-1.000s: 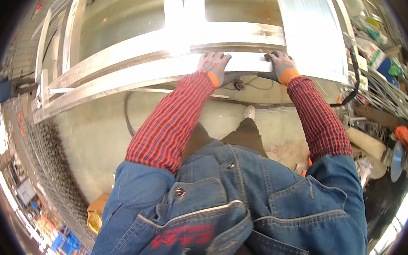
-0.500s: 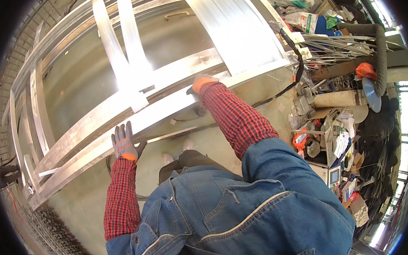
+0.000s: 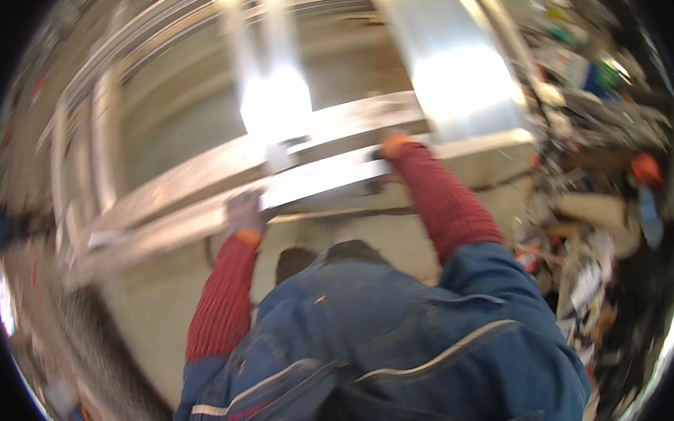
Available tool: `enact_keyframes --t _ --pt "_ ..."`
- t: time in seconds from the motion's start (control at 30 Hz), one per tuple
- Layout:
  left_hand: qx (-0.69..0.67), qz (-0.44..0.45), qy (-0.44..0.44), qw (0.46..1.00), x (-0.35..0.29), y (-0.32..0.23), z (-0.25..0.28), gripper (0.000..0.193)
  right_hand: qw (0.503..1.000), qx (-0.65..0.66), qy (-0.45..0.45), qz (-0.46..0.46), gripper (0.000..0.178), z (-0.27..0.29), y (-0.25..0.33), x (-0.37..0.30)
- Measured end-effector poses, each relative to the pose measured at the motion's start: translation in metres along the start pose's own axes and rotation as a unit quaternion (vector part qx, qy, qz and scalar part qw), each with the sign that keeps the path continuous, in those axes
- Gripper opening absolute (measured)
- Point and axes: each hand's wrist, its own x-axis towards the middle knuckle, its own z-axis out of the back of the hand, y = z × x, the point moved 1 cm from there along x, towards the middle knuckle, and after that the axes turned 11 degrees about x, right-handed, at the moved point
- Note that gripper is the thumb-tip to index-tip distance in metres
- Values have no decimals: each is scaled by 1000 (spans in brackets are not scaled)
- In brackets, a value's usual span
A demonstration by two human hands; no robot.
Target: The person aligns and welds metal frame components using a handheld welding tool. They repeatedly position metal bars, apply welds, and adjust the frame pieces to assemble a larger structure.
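Note:
A long, pale metal bar [image 3: 323,174] runs across in front of me, on the near side of a large metal frame [image 3: 195,167]. My left hand [image 3: 245,212], in a grey glove with an orange cuff, lies over the bar left of the middle; motion smears its fingers. Farther right, my right hand [image 3: 396,143], gloved the same way, curls over the bar's far edge. Two narrow shiny strips [image 3: 285,63] and a wide bright panel [image 3: 463,64] cross the frame beyond my hands.
Cluttered scraps and bundled thin strips [image 3: 617,120] pile up at the right, near an orange-red thing [image 3: 646,168]. A dark bristly strip [image 3: 109,340] lies at the lower left. Pale floor [image 3: 146,299] shows between it and me.
The view has swung, so frame and hands sit farther right in it, and the picture has blurred. My left hand's fingers look less spread. Both hands stay at the bar.

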Motion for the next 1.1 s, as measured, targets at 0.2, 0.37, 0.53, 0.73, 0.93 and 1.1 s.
enact_keyframes --t 0.2,0.37,0.53,0.73,0.93,1.1 --pt "-15 39 -37 998 -8 5 6 70 972 173 -150 -50 77 -1 -17 8" --pt "-140 222 -129 956 -41 116 16 62 871 245 -426 12 34 -20 -6 -63" --pt "-260 505 -307 764 -96 395 9 58 790 177 -577 -107 41 -79 83 -131" --pt "-39 604 -13 796 -182 699 -17 70 764 254 -565 -180 45 -136 240 -105" --pt "25 499 184 846 -167 784 -36 64 793 288 -528 -92 37 -139 330 -97" --pt "-524 660 -61 535 -146 754 -30 55 770 388 -486 -142 34 -128 358 -113"
